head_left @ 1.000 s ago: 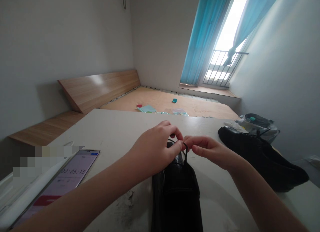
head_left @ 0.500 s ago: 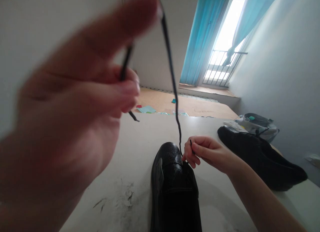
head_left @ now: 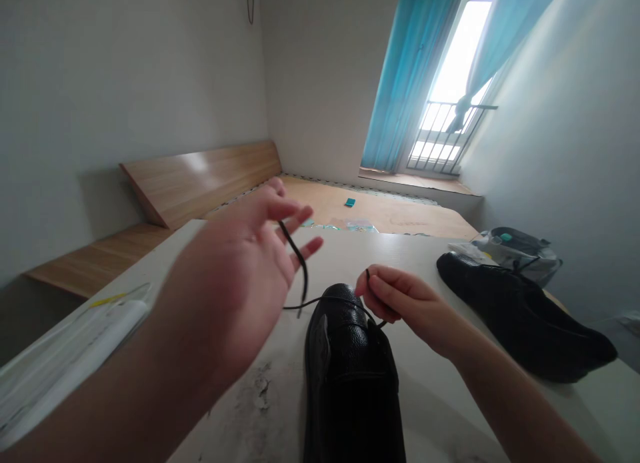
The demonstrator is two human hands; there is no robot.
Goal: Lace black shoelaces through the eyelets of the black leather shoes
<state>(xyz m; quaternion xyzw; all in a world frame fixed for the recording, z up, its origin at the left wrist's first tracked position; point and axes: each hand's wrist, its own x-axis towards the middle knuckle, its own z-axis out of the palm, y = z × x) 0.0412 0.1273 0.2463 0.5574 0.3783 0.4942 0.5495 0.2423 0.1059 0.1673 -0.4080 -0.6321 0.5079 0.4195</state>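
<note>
A black leather shoe stands on the white table, toe pointing away. A thin black shoelace hangs from my left hand, which is raised to the left of the shoe with its fingers partly spread and the lace between them. One stretch of lace crosses over the shoe's toe toward the right side. My right hand is closed just right of the toe, pinching a lace end that sticks up above its fingers.
A second black shoe lies at the right, beside a clear plastic bag. A white packet rests on the table's left side. Behind the table is a wooden surface with a small teal piece.
My left hand has come down and away from the camera, and its fingers have spread. The lace, earlier stretched upward, now lies slack across the toe. My right hand has shifted slightly left.
</note>
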